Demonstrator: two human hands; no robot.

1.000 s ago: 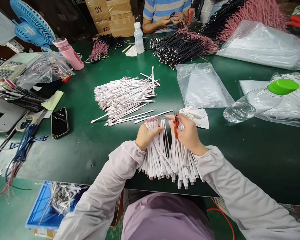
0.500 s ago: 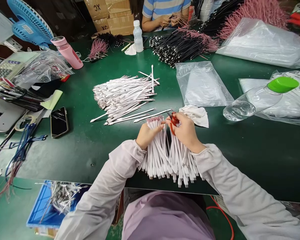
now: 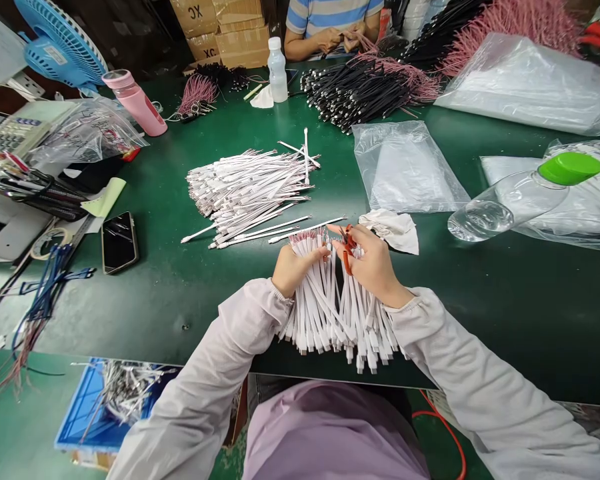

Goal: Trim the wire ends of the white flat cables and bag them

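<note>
White flat cables (image 3: 337, 313) in a fat bundle sit right at the near edge of the green worktop (image 3: 480, 320), with the left hand (image 3: 300, 270) closed around the top of them. Right hand (image 3: 373, 263) is gripping small orange-handled scissors (image 3: 349, 250) just above the bundle, and a loose pile of white cables (image 3: 245, 190) lies just beyond.

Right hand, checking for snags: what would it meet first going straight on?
The right hand would probably meet the loose white cable first, just past its fingertips, though depth is hard to judge from this view.
</note>
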